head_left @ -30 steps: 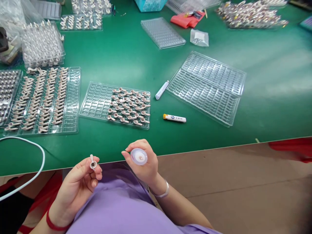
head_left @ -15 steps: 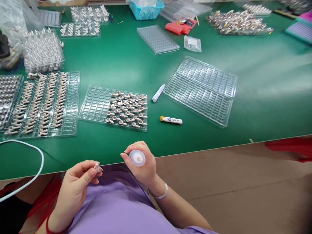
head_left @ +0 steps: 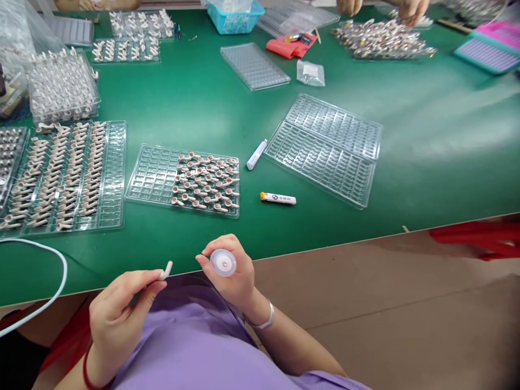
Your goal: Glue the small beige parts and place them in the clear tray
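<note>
My left hand pinches a small off-white earbud shell between thumb and fingertips, its stem pointing up past the fingers. To the right of it, my right hand is wrapped round a translucent white tube. Only the tube's round end faces me; its far part is hidden by the hand. Both hands are at the table's front edge, apart from each other. Just beyond them lies a clear tray with beige earbud shells in its right part.
At left are a fuller tray of shells, stacked trays and a white cable. A yellow-capped lighter, a small white tube and bare clear trays lie to the right. Another person's hands hover over a pile of parts.
My left fingers have turned the earbud shell, so its stem now sticks out upward. The right hand keeps its hold. Another person's hands have appeared at the back right. The view has shifted slightly.
</note>
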Available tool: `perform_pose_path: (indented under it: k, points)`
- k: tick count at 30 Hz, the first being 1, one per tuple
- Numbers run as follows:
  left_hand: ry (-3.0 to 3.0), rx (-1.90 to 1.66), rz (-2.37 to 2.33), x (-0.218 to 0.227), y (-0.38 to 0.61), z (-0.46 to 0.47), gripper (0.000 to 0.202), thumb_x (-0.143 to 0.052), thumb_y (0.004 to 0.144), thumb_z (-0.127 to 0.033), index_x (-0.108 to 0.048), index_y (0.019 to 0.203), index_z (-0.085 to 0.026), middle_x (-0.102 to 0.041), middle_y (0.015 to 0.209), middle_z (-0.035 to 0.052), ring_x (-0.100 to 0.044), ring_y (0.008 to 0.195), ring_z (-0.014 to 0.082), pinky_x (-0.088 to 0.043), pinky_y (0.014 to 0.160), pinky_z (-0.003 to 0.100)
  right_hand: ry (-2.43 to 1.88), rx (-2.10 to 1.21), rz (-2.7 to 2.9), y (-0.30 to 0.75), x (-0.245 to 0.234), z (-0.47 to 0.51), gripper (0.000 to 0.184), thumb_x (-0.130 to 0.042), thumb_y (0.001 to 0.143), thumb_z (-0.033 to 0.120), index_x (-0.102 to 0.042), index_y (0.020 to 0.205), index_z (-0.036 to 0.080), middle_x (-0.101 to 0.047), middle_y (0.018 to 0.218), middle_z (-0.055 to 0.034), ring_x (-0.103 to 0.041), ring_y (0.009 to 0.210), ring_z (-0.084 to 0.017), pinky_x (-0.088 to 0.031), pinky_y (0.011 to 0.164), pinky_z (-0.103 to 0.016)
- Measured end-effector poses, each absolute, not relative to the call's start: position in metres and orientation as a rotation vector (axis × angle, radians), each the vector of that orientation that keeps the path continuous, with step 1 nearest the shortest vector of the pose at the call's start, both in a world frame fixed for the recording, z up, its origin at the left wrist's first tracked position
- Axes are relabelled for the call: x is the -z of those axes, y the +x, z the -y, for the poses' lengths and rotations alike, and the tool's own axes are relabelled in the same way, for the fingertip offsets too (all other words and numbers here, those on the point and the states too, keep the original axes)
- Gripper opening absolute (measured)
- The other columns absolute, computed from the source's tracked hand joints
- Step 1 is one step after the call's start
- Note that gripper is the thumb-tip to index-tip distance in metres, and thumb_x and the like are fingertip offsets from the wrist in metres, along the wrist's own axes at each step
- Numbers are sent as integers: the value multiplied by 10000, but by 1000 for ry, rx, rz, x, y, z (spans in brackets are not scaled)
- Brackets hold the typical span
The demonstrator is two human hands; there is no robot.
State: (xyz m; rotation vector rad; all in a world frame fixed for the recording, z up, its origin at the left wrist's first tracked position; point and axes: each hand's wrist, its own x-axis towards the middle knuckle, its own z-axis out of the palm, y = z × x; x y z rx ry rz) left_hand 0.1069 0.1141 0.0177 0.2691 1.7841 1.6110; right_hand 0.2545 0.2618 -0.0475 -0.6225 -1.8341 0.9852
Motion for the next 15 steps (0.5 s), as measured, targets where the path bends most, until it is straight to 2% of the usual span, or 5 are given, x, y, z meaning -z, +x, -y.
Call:
perform_pose_path:
  k: [3,7,11,15]
  points:
    - [352,-1574,-1804,-15,104,-115,364,-810,591,57,-779,745,-271,-774,845,22,-714,851,187,-570,806,230,-634,-987,1828,254,47,-262,215,-713,812,165,-566,945,247,-662,778,-4,-589,737,-183,-536,651,-346]
    - [677,-1420,-1981,-17,104,-123,276,-846,612,-31,-793,749,-264,-776,818,44,-704,808,173,-542,879,243,-627,-1050,1787,253,44,-263,214,-715,812,157,-563,937,242,-659,774,-1,-588,737,-171,-529,661,-329]
    - [1250,-1406,-2123,-19,95,-149,271,-832,654,-96,-803,842,-290,-778,838,35,-701,763,172,-554,809,239,-630,-1095,1771,252,42,-265,199,-716,812,160,-571,926,233,-649,786,-3,-586,740,-161,-516,666,-314]
    - [1770,-1452,-2294,-23,67,-207,162,-733,789,-178,-784,921,-256,-769,879,22,-664,649,127,-549,683,232,-600,-1083,1763,250,43,-266,191,-723,810,183,-572,913,237,-646,780,1,-579,738,-162,-509,673,-312]
